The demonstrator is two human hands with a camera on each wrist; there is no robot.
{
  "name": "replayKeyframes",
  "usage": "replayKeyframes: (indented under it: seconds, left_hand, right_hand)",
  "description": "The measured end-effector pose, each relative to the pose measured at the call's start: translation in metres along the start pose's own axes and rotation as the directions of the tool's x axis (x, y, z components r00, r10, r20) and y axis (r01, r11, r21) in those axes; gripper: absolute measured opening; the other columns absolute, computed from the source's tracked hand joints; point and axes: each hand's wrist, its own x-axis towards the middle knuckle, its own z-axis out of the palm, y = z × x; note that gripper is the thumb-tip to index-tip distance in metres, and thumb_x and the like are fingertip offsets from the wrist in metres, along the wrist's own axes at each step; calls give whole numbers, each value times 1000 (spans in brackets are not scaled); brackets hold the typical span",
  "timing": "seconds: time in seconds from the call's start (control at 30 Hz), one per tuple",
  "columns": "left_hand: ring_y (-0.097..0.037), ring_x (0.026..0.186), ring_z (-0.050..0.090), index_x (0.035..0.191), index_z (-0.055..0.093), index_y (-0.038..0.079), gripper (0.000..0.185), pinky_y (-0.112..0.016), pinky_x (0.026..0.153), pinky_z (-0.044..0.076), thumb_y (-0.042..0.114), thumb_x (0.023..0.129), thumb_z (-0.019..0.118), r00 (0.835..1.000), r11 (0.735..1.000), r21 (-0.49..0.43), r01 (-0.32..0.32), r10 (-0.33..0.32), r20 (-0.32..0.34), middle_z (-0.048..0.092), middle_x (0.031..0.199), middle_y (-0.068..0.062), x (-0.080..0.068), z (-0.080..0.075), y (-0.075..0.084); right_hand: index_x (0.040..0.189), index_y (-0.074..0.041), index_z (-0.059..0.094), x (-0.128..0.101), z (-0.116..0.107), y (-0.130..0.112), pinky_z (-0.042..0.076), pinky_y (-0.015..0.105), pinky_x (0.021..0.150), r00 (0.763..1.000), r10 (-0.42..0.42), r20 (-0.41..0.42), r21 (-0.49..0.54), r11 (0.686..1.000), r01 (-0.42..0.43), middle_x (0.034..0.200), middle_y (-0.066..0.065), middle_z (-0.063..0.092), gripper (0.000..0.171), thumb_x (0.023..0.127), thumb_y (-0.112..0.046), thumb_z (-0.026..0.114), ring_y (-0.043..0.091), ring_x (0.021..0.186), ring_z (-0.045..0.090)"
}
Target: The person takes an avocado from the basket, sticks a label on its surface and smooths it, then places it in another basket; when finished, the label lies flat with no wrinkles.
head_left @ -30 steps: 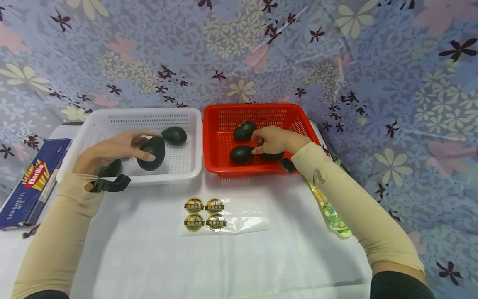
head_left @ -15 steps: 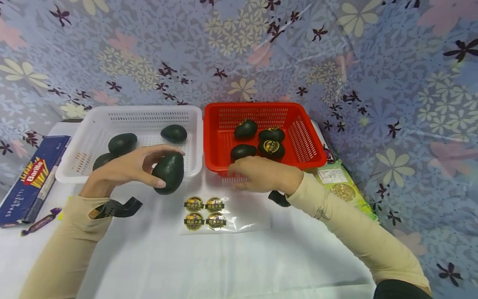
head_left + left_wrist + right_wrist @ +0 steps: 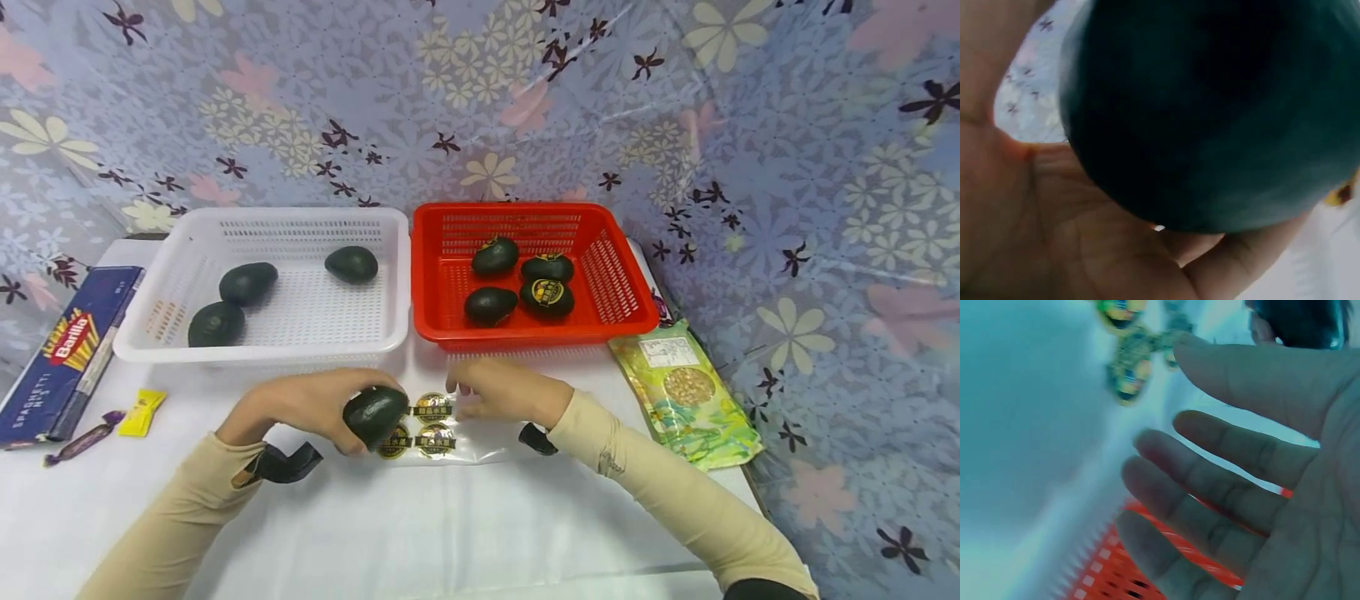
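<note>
My left hand [image 3: 318, 406] grips a dark green avocado [image 3: 375, 418] above the left end of a clear sheet of round gold-and-black stickers [image 3: 437, 441]. In the left wrist view this avocado [image 3: 1210, 125] fills most of the picture, with fingers curled beneath it. Over the right part of the sheet hovers my right hand [image 3: 513, 392], holding nothing. Its fingers look loose and slightly bent in the right wrist view, apart from the blurred stickers [image 3: 1129, 365]. The held avocado covers some of the left-hand stickers.
A white basket [image 3: 262, 355] at the back left holds three avocados. Beside it, a red basket [image 3: 525, 337] has several more, some bearing stickers. A spaghetti box [image 3: 63, 367], a purple-wrapped candy [image 3: 86, 440] and a yellow packet [image 3: 142, 412] lie left; a green-yellow bag [image 3: 690, 396] lies right.
The left hand has lifted the avocado out of the white basket and carried it right and toward the front. The right hand has left the red basket and come forward to the sticker sheet.
</note>
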Motion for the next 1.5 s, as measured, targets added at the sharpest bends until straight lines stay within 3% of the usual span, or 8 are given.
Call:
replayKeyframes:
  seconds: [0.17,0.33,0.47,0.6,0.93,1.17,1.5]
  left_hand:
    - [-10,99,59,119,62,16,59,-23,90,48,3,65,81,1000,1000,-10,-3,3,20,67,109,4,10,14,-5]
    - [-7,102,57,124,59,17,65,-24,93,47,13,65,88,998,995,95,-39,34,56,65,114,5,16,27,-5]
    - [-7,106,56,127,58,19,70,-25,97,46,14,64,89,996,979,193,-61,48,71,64,118,5,21,39,0]
    - [-7,106,58,127,58,19,70,-26,97,48,13,65,89,994,969,229,-90,71,88,65,118,4,23,47,4]
    - [-9,108,58,125,58,20,69,-28,98,48,13,63,89,996,960,274,-64,45,76,65,119,4,22,53,5]
    - [-11,109,58,125,58,20,70,-30,99,48,12,63,88,998,954,301,-15,-2,55,65,119,4,21,56,9]
    - [-13,111,57,126,57,19,70,-32,100,47,6,63,86,999,955,297,17,-26,27,64,119,4,21,62,16]
  right_hand:
    - [115,-3,67,11,23,8,55,33,89,998,51,-44,39,998,-49,103,9,71,36,83,-15,80,21,95,66]
    - [117,-6,67,20,36,12,54,33,92,990,125,-72,70,990,-120,106,6,70,37,84,-18,81,18,100,65]
    - [109,-7,70,27,41,12,53,32,89,990,106,-97,78,992,-99,102,5,68,28,83,-12,79,19,96,63]
    - [105,-7,72,31,43,11,51,29,83,991,89,-102,64,995,-82,96,5,65,23,82,-6,76,18,89,58]
    - [105,-5,70,37,44,6,49,29,82,988,134,-74,72,989,-129,96,6,64,23,83,-6,76,17,88,57]
    - [97,-6,69,40,45,5,47,26,78,986,149,-75,129,982,-139,90,6,62,19,80,-2,77,17,84,56]
    - [106,-3,68,42,45,5,53,29,83,987,147,-60,175,975,-135,95,9,69,26,82,1,75,20,88,63]
